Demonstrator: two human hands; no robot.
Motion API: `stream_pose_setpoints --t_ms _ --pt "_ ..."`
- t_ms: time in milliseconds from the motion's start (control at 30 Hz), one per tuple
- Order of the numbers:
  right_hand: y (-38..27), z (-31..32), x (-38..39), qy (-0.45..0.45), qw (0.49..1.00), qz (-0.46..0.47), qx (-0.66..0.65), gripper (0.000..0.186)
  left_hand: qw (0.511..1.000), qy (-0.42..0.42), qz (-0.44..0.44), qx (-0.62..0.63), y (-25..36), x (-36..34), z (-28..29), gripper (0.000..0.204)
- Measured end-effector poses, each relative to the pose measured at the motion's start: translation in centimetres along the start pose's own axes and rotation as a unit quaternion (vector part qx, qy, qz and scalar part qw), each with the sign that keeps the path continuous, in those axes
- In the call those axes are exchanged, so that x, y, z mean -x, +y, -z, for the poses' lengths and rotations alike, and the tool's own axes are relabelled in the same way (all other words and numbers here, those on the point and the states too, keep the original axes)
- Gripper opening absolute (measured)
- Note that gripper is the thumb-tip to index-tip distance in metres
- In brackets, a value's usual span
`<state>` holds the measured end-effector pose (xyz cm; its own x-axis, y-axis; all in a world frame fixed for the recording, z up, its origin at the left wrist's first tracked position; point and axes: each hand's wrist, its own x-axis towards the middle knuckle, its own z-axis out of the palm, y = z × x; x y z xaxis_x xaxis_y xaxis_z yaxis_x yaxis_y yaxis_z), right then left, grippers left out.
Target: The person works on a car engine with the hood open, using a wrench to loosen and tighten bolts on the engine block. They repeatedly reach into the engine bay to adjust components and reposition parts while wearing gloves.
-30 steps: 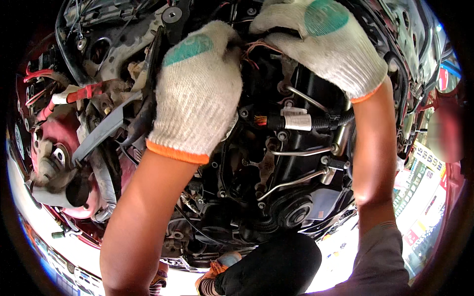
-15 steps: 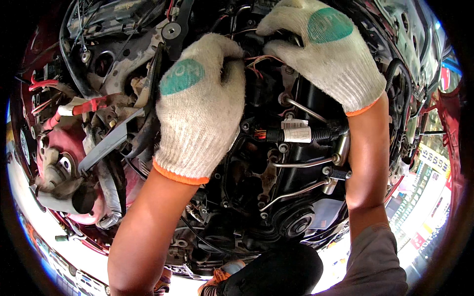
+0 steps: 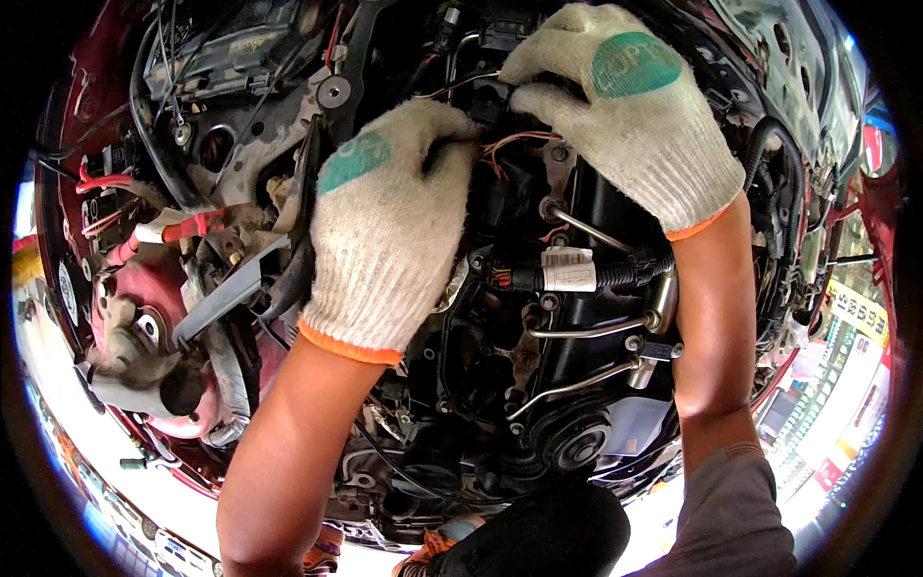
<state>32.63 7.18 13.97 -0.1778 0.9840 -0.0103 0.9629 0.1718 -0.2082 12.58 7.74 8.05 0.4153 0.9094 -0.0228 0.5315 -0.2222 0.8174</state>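
Observation:
Both my hands wear off-white knitted gloves with a green patch and orange cuff, and they work over a car engine. My left hand [image 3: 394, 221] is curled closed, thumb toward the engine's middle, its fingertips hidden below the glove. Across from it, my right hand [image 3: 625, 115] bends thumb and forefinger toward a dark spot between the hands; what they grip is hidden. A thin wire [image 3: 461, 85] runs between the two gloves near the fingertips. Just below, reddish thin wires [image 3: 519, 137] loop out toward a black part.
A black corrugated harness [image 3: 615, 274] with a white label [image 3: 569, 269] crosses below my hands. Bent metal pipes [image 3: 586, 330] and a round pulley [image 3: 577, 442] lie nearer. At left are red-taped cables [image 3: 183, 229], a grey strip [image 3: 231, 293] and a pink rounded part [image 3: 154, 288].
My left glove has turned slightly and its knuckles sit a little lower. The right hand has shifted slightly. The whole view has also moved a little.

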Motion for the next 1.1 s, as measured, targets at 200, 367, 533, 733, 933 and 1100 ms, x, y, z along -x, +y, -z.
stream_pose_setpoints --t_ms 200,367,533,733,933,1100 --pt "0.4 -0.4 0.4 0.033 0.998 0.032 -0.034 0.017 0.999 -0.031 0.02 0.007 0.8 -0.1 0.6 0.022" --pt "0.3 -0.2 0.5 0.029 0.999 0.017 -0.041 0.016 1.0 0.001 -0.016 0.002 0.4 -0.3 -0.5 0.022" --pt "0.6 -0.8 0.6 0.048 0.997 0.024 -0.052 0.016 1.0 0.009 0.001 -0.016 0.5 -0.1 -0.4 0.021" --pt "0.8 -0.7 0.7 0.068 0.995 0.061 -0.031 0.015 0.997 -0.003 -0.038 -0.074 0.0 -1.2 -0.5 0.019" --pt "1.8 -1.6 0.9 0.078 0.995 0.067 -0.016 0.016 0.986 -0.001 -0.074 -0.148 -0.4 -1.3 -0.8 0.02" --pt "0.1 -0.4 0.8 0.064 0.998 0.014 -0.011 0.023 0.982 -0.021 -0.071 -0.175 -0.3 -1.5 -0.3 0.022"
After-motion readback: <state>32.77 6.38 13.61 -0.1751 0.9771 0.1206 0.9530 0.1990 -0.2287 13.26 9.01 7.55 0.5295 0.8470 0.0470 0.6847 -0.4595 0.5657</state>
